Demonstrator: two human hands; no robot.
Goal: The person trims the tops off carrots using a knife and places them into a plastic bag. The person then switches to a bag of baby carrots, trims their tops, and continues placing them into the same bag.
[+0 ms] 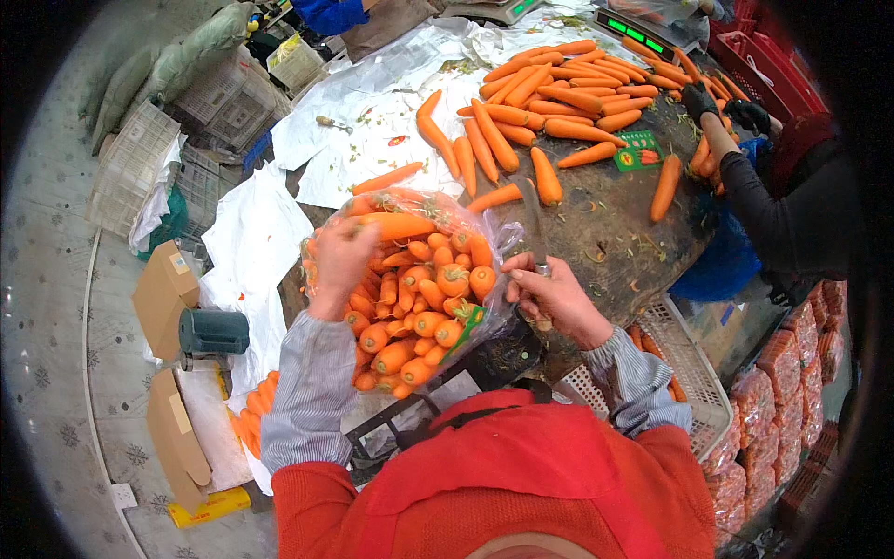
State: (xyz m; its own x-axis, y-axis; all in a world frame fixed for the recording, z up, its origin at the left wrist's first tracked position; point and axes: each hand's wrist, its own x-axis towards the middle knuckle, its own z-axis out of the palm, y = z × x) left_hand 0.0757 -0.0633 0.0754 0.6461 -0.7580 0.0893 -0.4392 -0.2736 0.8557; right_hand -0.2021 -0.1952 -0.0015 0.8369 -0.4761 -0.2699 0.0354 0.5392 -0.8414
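Note:
A clear plastic bag [497,293] packed with carrots [419,293] lies open before me at the table's near edge. Motion blurs my left hand [342,258] at the bag's left side. Its fingers overlap the end of a large carrot [399,226] lying crosswise on top; whether they grip it is unclear. In my right hand [555,293] is a knife [536,230], its blade pointing away from me and its handle partly hidden by the palm. The fingertips of that hand meet the bag's right edge. A green printed card [466,327] shows through the plastic.
Loose carrots [559,91] cover the far table [580,237], near a digital scale [632,33]. A co-worker's gloved hand [698,101] touches carrots at right. Beside me stand a plastic crate [688,363] and stacked bags of packed produce [779,391]. A peeler [334,124] lies on white sheeting.

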